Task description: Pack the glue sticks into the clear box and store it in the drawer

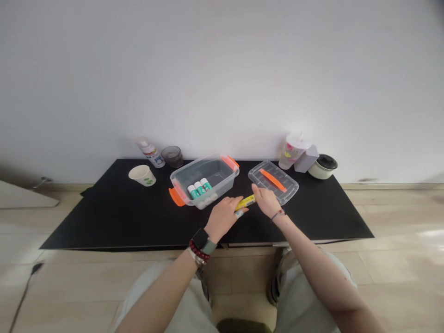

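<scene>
A yellow glue stick (246,202) is held between both my hands over the black table (114,212). My left hand (224,216) is closed round its near end, and my right hand (265,200) grips its far end. Just behind my left hand stands a clear plastic box (222,175) with orange latches; three green-and-white glue sticks (199,188) lie inside it. The box's clear lid (274,182), with an orange handle, rests flat on the table behind my right hand.
At the back left are a paper cup (142,175), a white spray bottle (150,152) and a dark glass (172,156). At the back right stand a lidded drink cup (293,150), a small white box (307,158) and a covered bowl (323,166). A wall rises behind.
</scene>
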`<state>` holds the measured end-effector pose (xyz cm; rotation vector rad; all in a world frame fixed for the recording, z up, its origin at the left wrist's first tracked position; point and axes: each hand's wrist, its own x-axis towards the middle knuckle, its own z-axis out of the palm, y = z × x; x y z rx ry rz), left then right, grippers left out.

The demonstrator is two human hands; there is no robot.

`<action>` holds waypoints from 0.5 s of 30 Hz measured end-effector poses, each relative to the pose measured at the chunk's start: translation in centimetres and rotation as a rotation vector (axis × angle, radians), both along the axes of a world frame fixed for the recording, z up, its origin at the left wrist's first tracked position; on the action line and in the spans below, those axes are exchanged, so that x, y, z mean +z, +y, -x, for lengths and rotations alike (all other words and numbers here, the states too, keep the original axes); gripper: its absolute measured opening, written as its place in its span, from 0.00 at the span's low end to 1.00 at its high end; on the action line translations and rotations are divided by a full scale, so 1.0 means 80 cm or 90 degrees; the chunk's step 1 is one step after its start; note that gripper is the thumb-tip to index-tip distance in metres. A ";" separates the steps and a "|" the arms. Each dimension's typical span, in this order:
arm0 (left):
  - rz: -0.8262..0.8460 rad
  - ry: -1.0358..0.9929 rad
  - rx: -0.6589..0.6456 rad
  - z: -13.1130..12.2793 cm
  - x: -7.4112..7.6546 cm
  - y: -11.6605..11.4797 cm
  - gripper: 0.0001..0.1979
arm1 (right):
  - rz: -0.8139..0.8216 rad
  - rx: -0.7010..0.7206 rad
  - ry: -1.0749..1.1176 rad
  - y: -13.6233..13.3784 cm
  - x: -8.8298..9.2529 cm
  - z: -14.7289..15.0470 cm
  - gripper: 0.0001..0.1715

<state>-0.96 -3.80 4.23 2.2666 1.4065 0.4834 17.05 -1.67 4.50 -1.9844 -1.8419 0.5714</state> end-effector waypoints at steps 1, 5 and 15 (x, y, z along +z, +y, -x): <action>-0.008 -0.010 -0.004 0.004 0.007 0.003 0.20 | -0.003 -0.003 0.037 -0.001 0.003 -0.001 0.34; -0.093 -0.038 0.106 0.036 0.045 0.036 0.18 | -0.070 -0.005 0.147 -0.008 0.012 -0.009 0.35; 0.200 0.295 0.265 0.064 0.038 0.164 0.19 | -0.084 0.003 0.114 -0.016 0.018 -0.016 0.29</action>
